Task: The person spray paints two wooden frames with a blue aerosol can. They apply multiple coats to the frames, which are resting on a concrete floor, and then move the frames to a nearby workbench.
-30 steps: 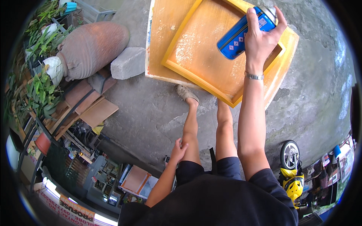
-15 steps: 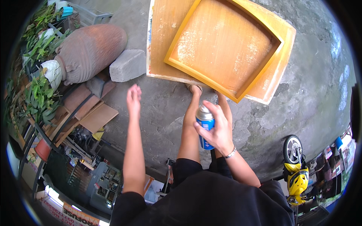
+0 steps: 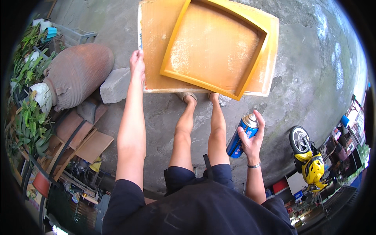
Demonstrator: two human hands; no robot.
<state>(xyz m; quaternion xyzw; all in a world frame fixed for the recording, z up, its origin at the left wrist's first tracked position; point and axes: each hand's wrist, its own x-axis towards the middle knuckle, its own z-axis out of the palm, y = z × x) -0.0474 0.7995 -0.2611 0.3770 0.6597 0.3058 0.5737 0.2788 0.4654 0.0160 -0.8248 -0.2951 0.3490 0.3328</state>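
Observation:
A blue spray can (image 3: 242, 137) with a silver top is in my right hand (image 3: 254, 141), tilted, its top pointing up and to the right. My index finger reaches up beside the can's nozzle. At the left edge of a flat orange-brown board (image 3: 152, 74), my left hand (image 3: 137, 66) is closed on the rim. On the board rests a shallow yellow-orange tray-like wooden frame (image 3: 213, 47) with raised sides, turned at an angle. Pale whitish patches mark its inner surface. One corner of the frame overhangs the board's near edge.
A grey concrete block (image 3: 114, 85) and a big clay jar (image 3: 80, 74) lying on its side are left of the board. Wooden planks (image 3: 94, 146) and plants (image 3: 29, 121) fill the left rim. A yellow motorcycle (image 3: 312, 170) stands at the right.
My left hand has moved forward and taken hold of the board's left edge. My right hand has carried the spray can to the right. The board and frame appear further left in view.

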